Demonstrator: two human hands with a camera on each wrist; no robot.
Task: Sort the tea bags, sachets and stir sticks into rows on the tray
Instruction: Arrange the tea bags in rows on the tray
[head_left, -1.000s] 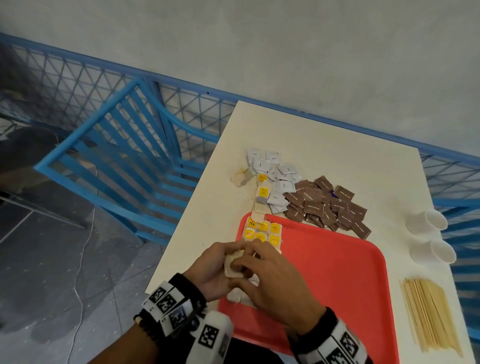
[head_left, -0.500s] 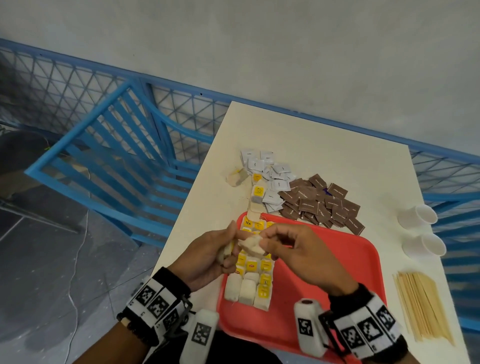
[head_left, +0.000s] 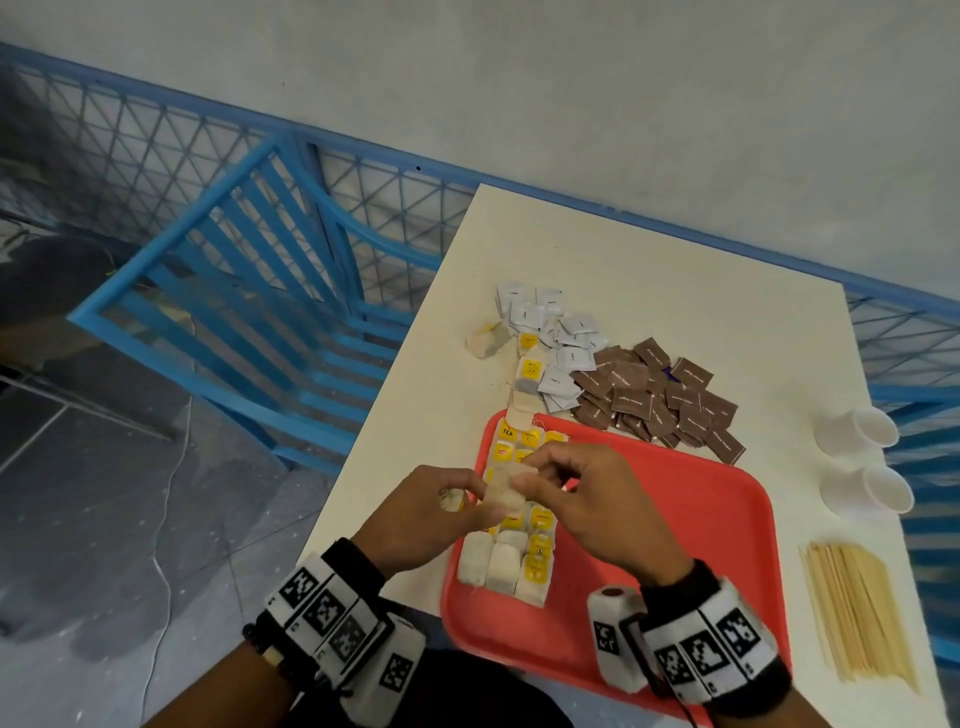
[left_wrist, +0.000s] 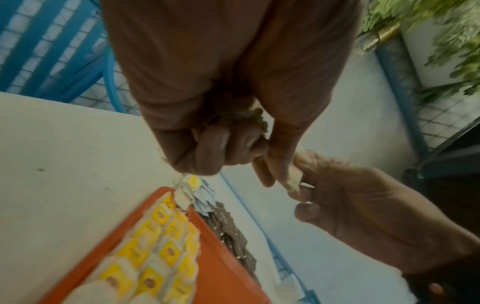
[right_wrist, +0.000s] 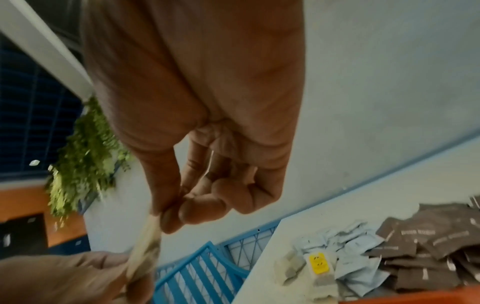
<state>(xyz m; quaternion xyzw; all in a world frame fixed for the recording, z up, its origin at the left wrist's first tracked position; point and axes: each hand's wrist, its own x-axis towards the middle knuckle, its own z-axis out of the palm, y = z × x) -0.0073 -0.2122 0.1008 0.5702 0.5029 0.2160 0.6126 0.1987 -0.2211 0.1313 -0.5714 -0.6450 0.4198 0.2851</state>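
Both hands hold one pale tea bag (head_left: 505, 491) above the left end of the red tray (head_left: 675, 525). My left hand (head_left: 441, 512) pinches its near edge, and my right hand (head_left: 566, 488) pinches its far edge between thumb and fingertips. In the wrist views the same tea bag (left_wrist: 291, 179) (right_wrist: 145, 244) hangs stretched between the two hands. Below them, rows of tea bags (head_left: 519, 545) with yellow tags lie along the tray's left side. Loose tea bags (head_left: 527, 374), white sachets (head_left: 561, 332) and brown sachets (head_left: 660, 400) lie heaped beyond the tray.
Wooden stir sticks (head_left: 857, 608) lie in a bundle at the table's right front. Two white paper cups (head_left: 862, 457) lie on their sides to the right of the tray. A blue chair (head_left: 249, 312) and blue mesh railing stand left of the table (head_left: 649, 291).
The hands rose from low over the tray's near left corner, uncovering the rows. The tea bag moved with them and is now held at both ends.
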